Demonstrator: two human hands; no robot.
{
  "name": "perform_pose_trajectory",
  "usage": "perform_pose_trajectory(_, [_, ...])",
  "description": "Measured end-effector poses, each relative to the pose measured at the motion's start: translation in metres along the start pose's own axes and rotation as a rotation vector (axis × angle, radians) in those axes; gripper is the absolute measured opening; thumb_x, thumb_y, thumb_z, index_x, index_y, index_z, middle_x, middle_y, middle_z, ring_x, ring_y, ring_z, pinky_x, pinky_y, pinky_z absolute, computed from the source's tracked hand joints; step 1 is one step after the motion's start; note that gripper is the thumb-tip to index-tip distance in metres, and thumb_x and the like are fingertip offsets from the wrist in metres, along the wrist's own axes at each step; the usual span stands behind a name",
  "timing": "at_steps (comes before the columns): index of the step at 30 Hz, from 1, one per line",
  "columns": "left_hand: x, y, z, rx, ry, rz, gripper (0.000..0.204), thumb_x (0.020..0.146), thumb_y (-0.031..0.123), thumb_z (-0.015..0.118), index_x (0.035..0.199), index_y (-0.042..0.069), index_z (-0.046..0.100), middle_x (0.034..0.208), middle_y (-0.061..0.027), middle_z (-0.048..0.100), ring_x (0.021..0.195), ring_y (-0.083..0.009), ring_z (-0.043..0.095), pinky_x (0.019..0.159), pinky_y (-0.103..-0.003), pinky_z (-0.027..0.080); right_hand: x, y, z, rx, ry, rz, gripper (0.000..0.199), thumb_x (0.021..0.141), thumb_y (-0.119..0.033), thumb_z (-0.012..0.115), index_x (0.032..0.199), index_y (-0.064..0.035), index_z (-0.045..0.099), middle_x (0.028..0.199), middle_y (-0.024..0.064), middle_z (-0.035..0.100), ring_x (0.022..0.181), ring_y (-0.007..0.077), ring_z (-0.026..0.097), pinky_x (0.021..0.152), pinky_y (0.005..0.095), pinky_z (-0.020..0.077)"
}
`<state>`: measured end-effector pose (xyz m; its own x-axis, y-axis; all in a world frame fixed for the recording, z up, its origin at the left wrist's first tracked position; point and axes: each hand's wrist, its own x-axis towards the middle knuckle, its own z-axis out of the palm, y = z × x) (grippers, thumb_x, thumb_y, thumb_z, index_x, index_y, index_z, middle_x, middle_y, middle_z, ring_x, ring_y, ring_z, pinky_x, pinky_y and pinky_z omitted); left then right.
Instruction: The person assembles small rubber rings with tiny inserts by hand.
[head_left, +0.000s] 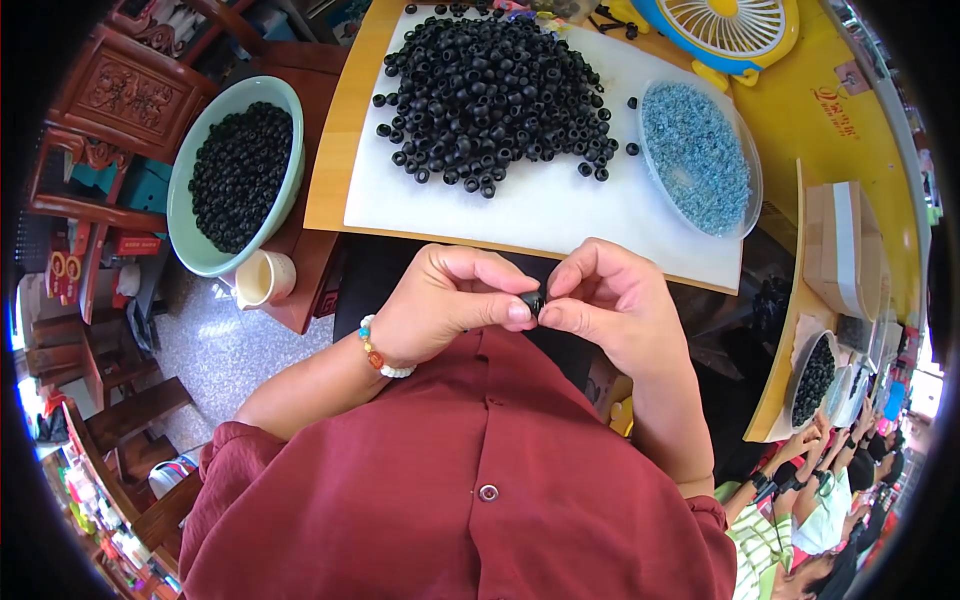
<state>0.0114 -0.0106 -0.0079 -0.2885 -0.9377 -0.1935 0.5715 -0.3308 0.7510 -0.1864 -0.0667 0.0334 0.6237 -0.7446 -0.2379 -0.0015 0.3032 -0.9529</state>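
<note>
My left hand (440,300), with a bead bracelet (372,350) at its wrist, pinches a small round black bead (532,301) between thumb and finger. From the other side my right hand (622,308) meets it, thumb and forefinger closed against the bead's edge. Anything tiny between those right fingertips is too small to make out. Both hands hover over my lap, just short of the table's near edge. Beyond them a large pile of black beads (500,95) lies on a white sheet (640,245). Small light-blue crystals (695,150) fill a clear dish (755,205) at the right.
Left of the table, a pale green basin (182,222) of black beads stands beside a cream cup (266,277). A blue-and-yellow fan (725,28) is at the far right. Another table holds a cardboard box (830,235) and a bead tray (814,380), near other people's hands (808,440).
</note>
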Motion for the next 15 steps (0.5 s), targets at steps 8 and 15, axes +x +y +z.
perform_pose_trajectory(8, [0.004,0.004,-0.001,-0.127,0.047,-0.144,0.019,0.082,0.000,0.065,0.100,-0.002,0.064,0.085,-0.0127,0.067,0.075,-0.0176,0.066,0.070,-0.028,0.056,0.000,0.006,0.005,-0.423,0.105,-0.332,0.013,0.074,0.002,0.070,0.081,-0.0016,0.061,0.080,0.0062,0.064,0.070,0.0116,0.061,0.061,0.0233,0.0484])
perform_pose_trajectory(15, [0.007,0.002,-0.007,-0.340,-0.028,-0.226,0.018,0.083,0.003,0.064,0.101,-0.002,0.064,0.082,-0.0123,0.067,0.072,-0.0179,0.067,0.067,-0.028,0.056,0.005,-0.004,0.012,-0.523,0.156,-0.527,0.016,0.068,0.007,0.071,0.078,-0.0021,0.061,0.075,0.0088,0.063,0.066,0.0182,0.061,0.057,0.0257,0.0484])
